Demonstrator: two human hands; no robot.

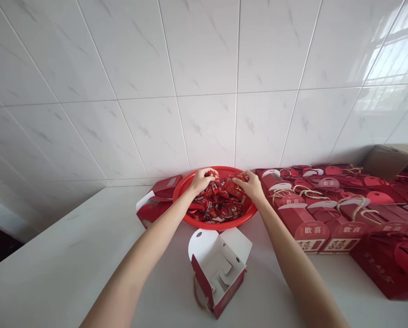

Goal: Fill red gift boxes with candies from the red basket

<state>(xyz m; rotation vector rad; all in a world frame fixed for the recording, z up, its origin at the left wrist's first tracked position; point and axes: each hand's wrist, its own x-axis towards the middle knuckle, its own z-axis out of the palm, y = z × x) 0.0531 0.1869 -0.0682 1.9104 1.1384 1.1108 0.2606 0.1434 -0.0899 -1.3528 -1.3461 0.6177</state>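
A round red plastic basket (220, 224) holds a heap of red-wrapped candies (219, 207). Over its left side is my left hand (203, 180), fingers closed on a red-wrapped candy. My right hand (247, 184) is at the basket's right side, its fingers pinched on red-wrapped candies. In front of the basket stands an open dark red box (220, 269) with a white inside, its flaps spread and a rope handle hanging at its left. White folds of card show inside it.
Many closed red gift boxes (309, 228) stand in rows on the right, some with rope handles. Another red box (152, 207) is left of the basket. A brown carton (386, 161) lies at the far right. Behind the white table (97, 255) rises a tiled wall.
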